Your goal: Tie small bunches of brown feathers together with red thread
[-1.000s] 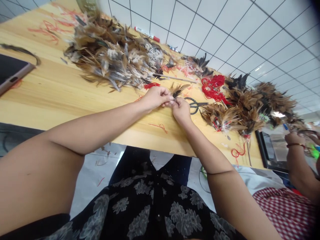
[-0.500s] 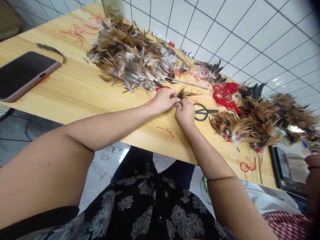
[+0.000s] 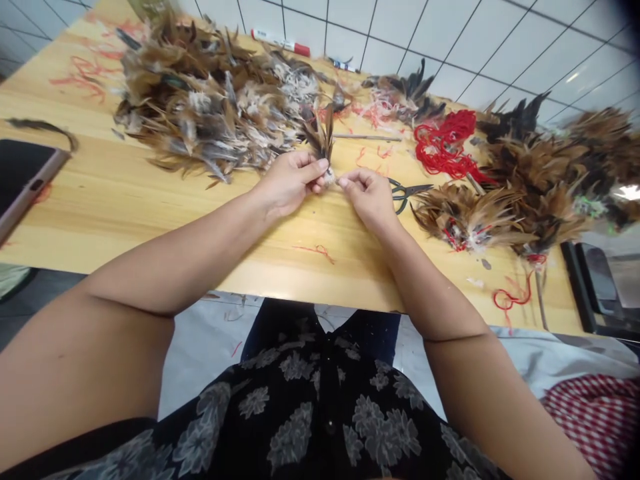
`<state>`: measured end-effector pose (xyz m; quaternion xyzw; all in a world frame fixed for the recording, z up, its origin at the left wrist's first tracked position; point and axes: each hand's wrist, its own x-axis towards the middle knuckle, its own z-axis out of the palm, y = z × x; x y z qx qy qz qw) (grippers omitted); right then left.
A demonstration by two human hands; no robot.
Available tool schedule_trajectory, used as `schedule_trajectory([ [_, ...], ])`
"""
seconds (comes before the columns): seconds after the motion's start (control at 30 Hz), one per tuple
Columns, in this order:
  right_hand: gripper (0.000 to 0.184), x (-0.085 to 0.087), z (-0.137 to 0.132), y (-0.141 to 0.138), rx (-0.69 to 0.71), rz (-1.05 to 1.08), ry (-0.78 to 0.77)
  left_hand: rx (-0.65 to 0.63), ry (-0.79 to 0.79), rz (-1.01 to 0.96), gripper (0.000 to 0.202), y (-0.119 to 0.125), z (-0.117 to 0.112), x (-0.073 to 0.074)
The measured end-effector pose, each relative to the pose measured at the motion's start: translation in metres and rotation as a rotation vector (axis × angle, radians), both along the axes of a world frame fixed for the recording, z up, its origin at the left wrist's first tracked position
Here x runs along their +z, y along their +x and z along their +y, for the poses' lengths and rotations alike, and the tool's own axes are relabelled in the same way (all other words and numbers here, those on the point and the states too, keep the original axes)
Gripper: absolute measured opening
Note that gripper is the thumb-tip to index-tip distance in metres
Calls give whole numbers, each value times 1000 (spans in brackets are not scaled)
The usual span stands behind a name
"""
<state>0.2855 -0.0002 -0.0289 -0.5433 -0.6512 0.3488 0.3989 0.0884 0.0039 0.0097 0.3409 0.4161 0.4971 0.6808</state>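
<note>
My left hand (image 3: 289, 180) pinches the base of a small bunch of brown feathers (image 3: 321, 139), which stands upright from its fingertips. Just to the right, my right hand (image 3: 369, 193) is closed in a pinch at the bunch's pale base; whatever thin thing it grips is too small to make out. Both hands rest low over the wooden table (image 3: 150, 193). A large heap of loose brown and grey feathers (image 3: 210, 107) lies beyond my left hand. Black scissors (image 3: 407, 192) lie right of my right hand.
Tangled red string (image 3: 443, 143) and tied feather bundles (image 3: 505, 200) lie at the right. A phone (image 3: 23, 177) sits at the left edge. A red-capped marker (image 3: 280, 41) lies by the tiled wall. A red checked cloth (image 3: 595, 413) shows at the bottom right.
The feather bunch has turned from pointing right to standing upright in my left hand. My right hand has drawn slightly apart from the left. The other person's hand has left the view.
</note>
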Motion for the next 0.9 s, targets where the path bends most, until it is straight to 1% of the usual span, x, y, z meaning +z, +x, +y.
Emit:
schedule_trajectory([
  [0.13, 32, 1, -3, -4, 50, 5, -1, -25, -58, -25, 51, 1, -4, 4],
  [0.27, 43, 1, -6, -6, 34, 2, 21, -34, -75, -15, 49, 5, -11, 10],
  [0.47, 45, -2, -5, -5, 38, -25, 57, -24, -85, -18, 44, 7, -14, 15],
  [0.63, 55, -1, -3, -3, 85, -29, 67, -26, -74, -13, 43, 4, -10, 14],
  [0.8, 64, 0, -2, -3, 85, 15, 13, -39, -68, 7, 39, 4, -11, 10],
  [0.9, 68, 3, -4, -4, 86, 86, -14, -47, -29, 34, 39, 2, -8, 5],
])
